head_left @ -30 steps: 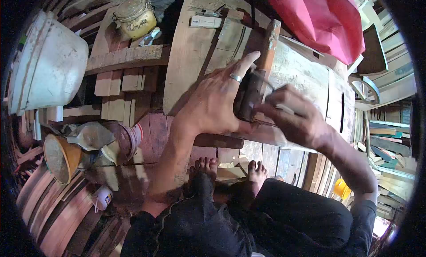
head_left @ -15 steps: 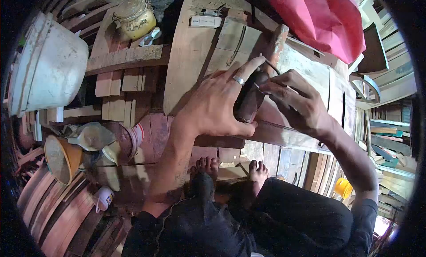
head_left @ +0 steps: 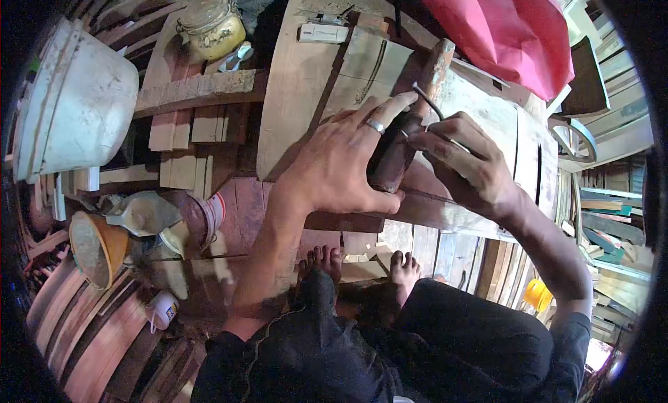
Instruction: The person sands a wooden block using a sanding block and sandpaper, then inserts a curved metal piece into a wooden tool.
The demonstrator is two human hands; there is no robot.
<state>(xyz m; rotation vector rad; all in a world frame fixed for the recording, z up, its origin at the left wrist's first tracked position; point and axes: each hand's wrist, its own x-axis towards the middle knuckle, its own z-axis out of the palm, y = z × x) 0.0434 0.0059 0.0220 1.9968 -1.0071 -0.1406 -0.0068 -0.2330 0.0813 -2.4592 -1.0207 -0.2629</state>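
A dark brown wooden piece [head_left: 395, 159] lies at a slant on the bench, with a worn painted end [head_left: 440, 66] beyond it. My left hand [head_left: 337, 159], with a ring on one finger, is wrapped round the piece from the left, thumb near its lower end. My right hand [head_left: 467, 156] pinches a thin, dark curved rod [head_left: 427, 101] at the right side of the piece. The rod's far end curls up near my left fingertips. What its near end touches is hidden by my fingers.
A white bucket [head_left: 83, 100] stands at the left, above an orange funnel-like container [head_left: 97, 250]. A glass jar [head_left: 212, 31] sits at the upper left. Pink sheeting [head_left: 501, 34] drapes at the upper right. A small white cup [head_left: 163, 311] lies at the lower left.
My right hand has slowed from a blurred motion and moved slightly up, its fingers now pinched on the rod. The worn painted end has shifted a little right. My left hand has barely moved.
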